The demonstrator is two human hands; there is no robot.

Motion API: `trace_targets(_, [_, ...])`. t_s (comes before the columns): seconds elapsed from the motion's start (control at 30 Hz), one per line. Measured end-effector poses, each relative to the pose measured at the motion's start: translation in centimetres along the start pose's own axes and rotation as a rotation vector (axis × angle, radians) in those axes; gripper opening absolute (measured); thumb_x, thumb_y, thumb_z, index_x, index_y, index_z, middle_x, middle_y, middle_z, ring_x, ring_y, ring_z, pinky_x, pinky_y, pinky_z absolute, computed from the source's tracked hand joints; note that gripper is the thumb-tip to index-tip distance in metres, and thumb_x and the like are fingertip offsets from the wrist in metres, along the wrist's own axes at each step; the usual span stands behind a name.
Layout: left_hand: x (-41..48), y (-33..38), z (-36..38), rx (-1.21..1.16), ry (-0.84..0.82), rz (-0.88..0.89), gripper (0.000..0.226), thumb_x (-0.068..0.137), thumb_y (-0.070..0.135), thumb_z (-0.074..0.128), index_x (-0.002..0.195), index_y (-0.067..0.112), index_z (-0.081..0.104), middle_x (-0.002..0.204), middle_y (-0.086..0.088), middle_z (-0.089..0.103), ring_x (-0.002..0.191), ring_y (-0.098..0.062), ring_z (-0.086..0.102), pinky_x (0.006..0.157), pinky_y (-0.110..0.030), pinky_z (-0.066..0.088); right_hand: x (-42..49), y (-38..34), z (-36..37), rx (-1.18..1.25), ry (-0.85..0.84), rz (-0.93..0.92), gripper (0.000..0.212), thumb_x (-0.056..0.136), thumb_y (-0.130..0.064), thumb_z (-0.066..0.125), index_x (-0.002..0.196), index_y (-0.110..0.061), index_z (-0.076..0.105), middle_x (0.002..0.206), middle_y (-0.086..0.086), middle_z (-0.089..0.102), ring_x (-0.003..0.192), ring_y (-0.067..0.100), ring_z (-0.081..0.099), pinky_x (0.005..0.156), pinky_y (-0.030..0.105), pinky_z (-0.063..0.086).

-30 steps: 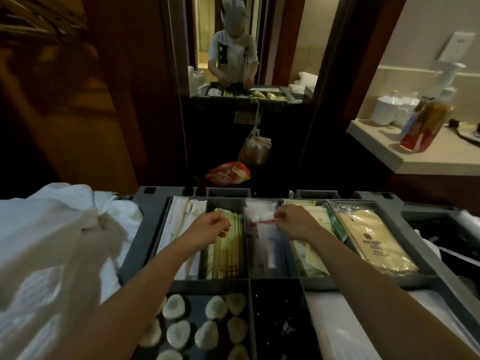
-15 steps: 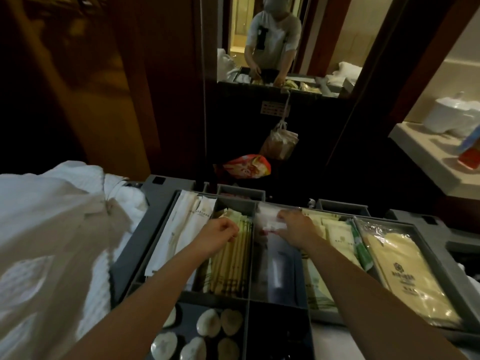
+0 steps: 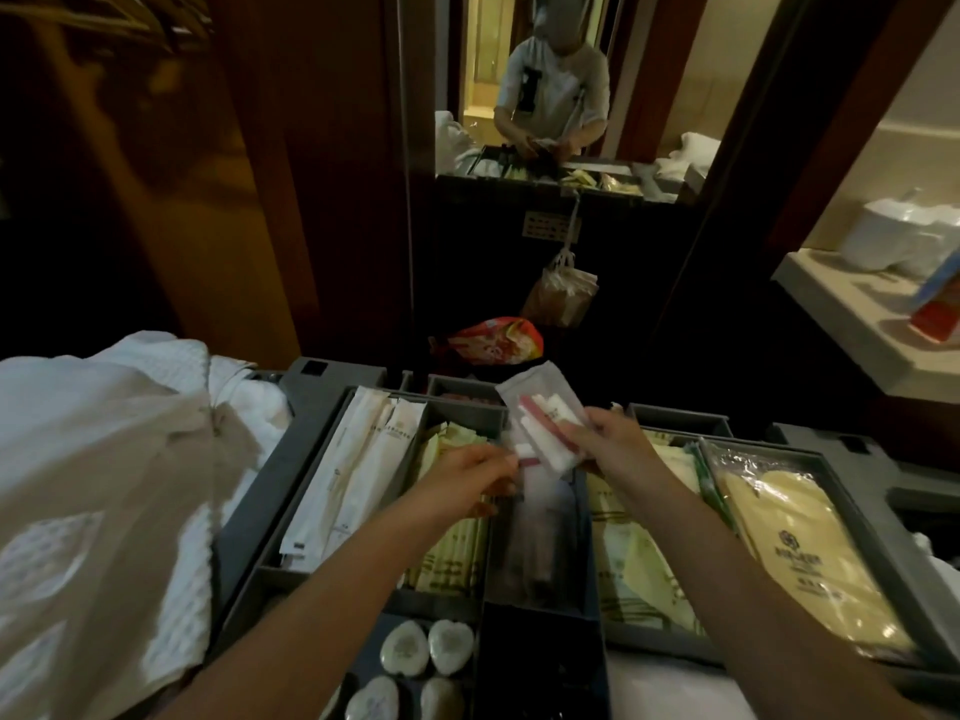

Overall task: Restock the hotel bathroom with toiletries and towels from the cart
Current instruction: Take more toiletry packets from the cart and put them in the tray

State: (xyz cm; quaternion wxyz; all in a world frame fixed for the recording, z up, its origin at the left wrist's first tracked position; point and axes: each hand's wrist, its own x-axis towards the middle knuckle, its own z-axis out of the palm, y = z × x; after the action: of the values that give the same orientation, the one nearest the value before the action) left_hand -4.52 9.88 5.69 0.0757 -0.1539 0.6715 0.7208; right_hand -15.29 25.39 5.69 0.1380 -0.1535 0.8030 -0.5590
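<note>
several clear packets (image 3: 540, 423) sit pinched in your right hand (image 3: 613, 444) above the cart tray (image 3: 322, 407); left hand (image 3: 467, 478) grip unclear; next, likely the counter (image 3: 841, 314).

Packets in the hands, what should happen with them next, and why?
Probably the left hand should pinch the lowest one and peel it off. The right hand grips a bunch of clear packets raised over the tray, and the left fingertips sit right at the bunch's lower edge.
</note>
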Motion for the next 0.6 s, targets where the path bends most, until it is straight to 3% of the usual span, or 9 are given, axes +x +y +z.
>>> trace_targets(0.1, [0.0,-0.1,1.1,-0.202,-0.023,0.015,0.018,0.094,0.023,0.052,0.103,0.013,0.063,0.087,-0.004,0.061,0.077,-0.011,0.059,0.065,-0.020,0.049,-2.5,-0.6,0.6,0.170,-0.048,0.084,0.013,0.091,-0.019,0.060,0.091,-0.010,0.070,0.077,0.002,0.070,0.072,0.016,0.068,0.065,0.027,0.053])
trace_targets(0.17, [-0.2,-0.3,1.7,-0.234,0.052,0.035,0.015,0.093,0.021,0.054,0.102,0.015,0.065,0.088,-0.002,0.067,0.075,-0.010,0.064,0.065,-0.021,0.052,-3.7,-0.5,1.3,0.137,-0.030,0.074,0.016,0.089,-0.018,0.062,0.093,-0.005,0.069,0.079,0.005,0.070,0.071,0.014,0.066,0.064,0.024,0.050])
trace_targets(0.27, [-0.3,-0.9,2.0,-0.177,0.174,0.038,0.018,0.091,0.019,0.058,0.108,0.014,0.063,0.104,-0.007,0.069,0.092,-0.017,0.067,0.080,-0.034,0.056,-4.7,-0.2,2.3,0.039,-0.073,0.021,0.015,0.088,-0.018,0.063,0.091,-0.003,0.068,0.081,0.011,0.069,0.074,0.016,0.064,0.066,0.024,0.048])
trace_targets(0.4, [-0.7,-1.5,0.7,-0.202,0.253,-0.008,0.021,0.093,0.016,0.053,0.112,0.009,0.060,0.108,-0.012,0.065,0.101,-0.027,0.062,0.086,-0.042,0.051,-3.8,0.2,2.6,-0.053,-0.202,0.009,0.015,0.092,-0.019,0.058,0.081,-0.020,0.069,0.077,-0.007,0.066,0.074,0.003,0.061,0.066,0.016,0.046])
trace_targets(0.47, [-0.8,-1.8,-0.3,-0.221,0.304,-0.033,0.017,0.094,0.016,0.051,0.109,0.011,0.057,0.103,-0.010,0.064,0.098,-0.027,0.062,0.084,-0.041,0.051,-2.6,0.7,2.2,-0.166,-0.211,-0.029,0.015,0.093,-0.021,0.056,0.084,-0.027,0.066,0.086,-0.012,0.065,0.086,0.004,0.061,0.073,0.016,0.046])
trace_targets(0.53, [-0.9,-2.4,-1.2,-0.180,0.351,-0.033,0.013,0.095,0.018,0.049,0.106,0.014,0.055,0.095,-0.004,0.063,0.088,-0.020,0.061,0.073,-0.034,0.052,-1.1,1.9,1.6,-0.405,-0.211,-0.068,0.011,0.093,-0.024,0.055,0.100,-0.024,0.063,0.099,-0.008,0.062,0.100,0.012,0.059,0.083,0.023,0.045])
trace_targets(0.6, [-1.2,-3.0,-1.9,-0.081,0.376,-0.039,0.014,0.096,0.022,0.048,0.107,0.016,0.055,0.091,0.001,0.062,0.083,-0.014,0.060,0.063,-0.028,0.048,-0.1,2.7,1.0,-0.725,-0.251,-0.062,0.031,0.091,-0.029,0.056,0.121,-0.023,0.055,0.116,0.001,0.057,0.107,0.020,0.055,0.086,0.031,0.045])
